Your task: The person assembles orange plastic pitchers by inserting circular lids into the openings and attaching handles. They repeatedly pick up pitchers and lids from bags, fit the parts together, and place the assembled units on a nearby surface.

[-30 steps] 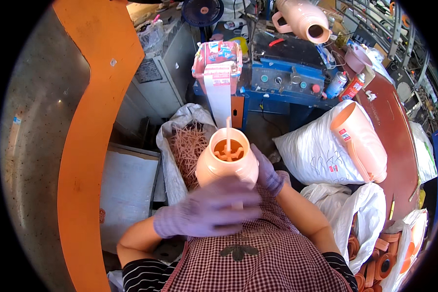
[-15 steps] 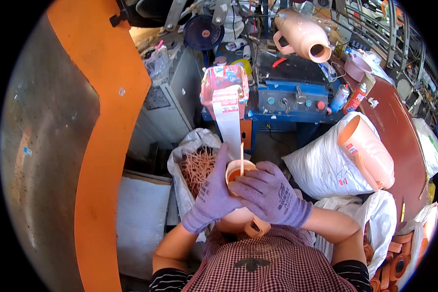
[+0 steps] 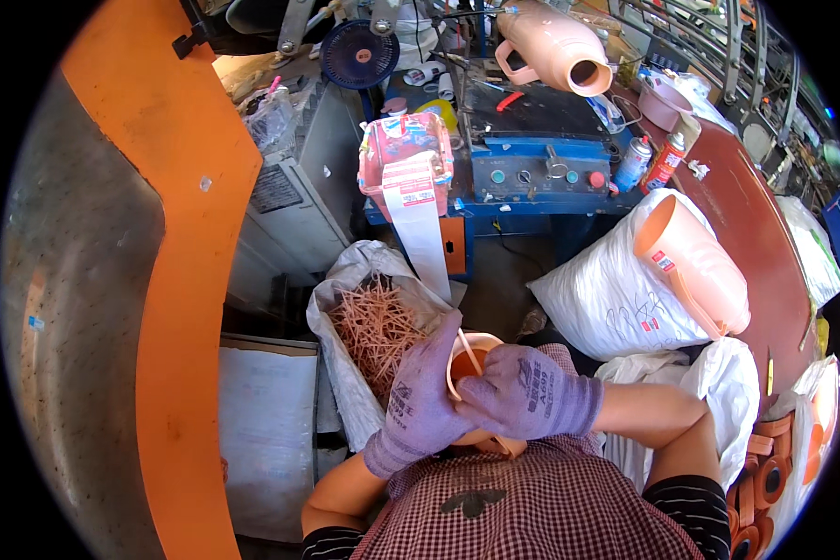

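Observation:
Low in front of my apron is a pink plastic thermos-jug shell [image 3: 477,346], with its round mouth facing up. My left hand [image 3: 418,399], in a purple glove, is wrapped round the shell's left side with the thumb pointing up. The gloved right hand [image 3: 532,392] has curled fingers at the near rim, and their tips are partly hidden. A thin pink plastic stick [image 3: 469,353] leans out of the mouth. Below my hands shows part of the shell's handle [image 3: 510,446]; the rest of its body is hidden.
An open sack of thin pink plastic scraps [image 3: 375,336] stands at left. Ahead are a pink basket [image 3: 369,168] with a label strip and a blue control panel [image 3: 541,175]. At right another pink shell [image 3: 695,266] lies on a full white sack [image 3: 593,303]. An orange machine frame [image 3: 191,280] borders the left.
My right hand's fingers have gone from lying across the shell's front to being curled at its near rim. The stick, upright before, now leans left. The whole view has shifted slightly.

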Demonstrator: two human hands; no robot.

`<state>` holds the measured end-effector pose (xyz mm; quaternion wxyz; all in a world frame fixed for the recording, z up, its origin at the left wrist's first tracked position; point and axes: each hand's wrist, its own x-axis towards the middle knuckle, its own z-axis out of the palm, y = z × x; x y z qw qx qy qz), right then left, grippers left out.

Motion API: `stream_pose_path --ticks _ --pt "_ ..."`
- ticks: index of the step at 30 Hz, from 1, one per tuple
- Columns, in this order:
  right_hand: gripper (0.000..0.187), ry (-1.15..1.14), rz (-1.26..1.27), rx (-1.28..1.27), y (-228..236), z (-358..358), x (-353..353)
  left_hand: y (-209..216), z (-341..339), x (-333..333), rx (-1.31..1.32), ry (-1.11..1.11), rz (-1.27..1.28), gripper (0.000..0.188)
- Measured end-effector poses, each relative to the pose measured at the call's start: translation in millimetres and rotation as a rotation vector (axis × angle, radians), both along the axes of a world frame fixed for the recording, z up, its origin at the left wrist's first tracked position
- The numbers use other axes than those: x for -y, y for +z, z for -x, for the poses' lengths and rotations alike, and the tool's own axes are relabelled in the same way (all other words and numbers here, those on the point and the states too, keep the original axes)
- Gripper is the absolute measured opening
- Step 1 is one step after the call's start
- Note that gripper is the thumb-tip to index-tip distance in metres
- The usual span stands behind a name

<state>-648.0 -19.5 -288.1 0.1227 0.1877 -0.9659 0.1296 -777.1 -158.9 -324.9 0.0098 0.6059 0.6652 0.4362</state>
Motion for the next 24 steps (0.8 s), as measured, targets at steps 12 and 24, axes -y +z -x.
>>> stream_pose_path --ticks 12,24 --pt "0.033 0.080 0.283 -0.145 25 27 -13 43 17 -10 -0.421 0.213 -0.122 0.079" --pt "0.036 -0.187 0.185 -0.547 50 44 -51 -25 47 26 0.265 0.325 -0.032 0.096"
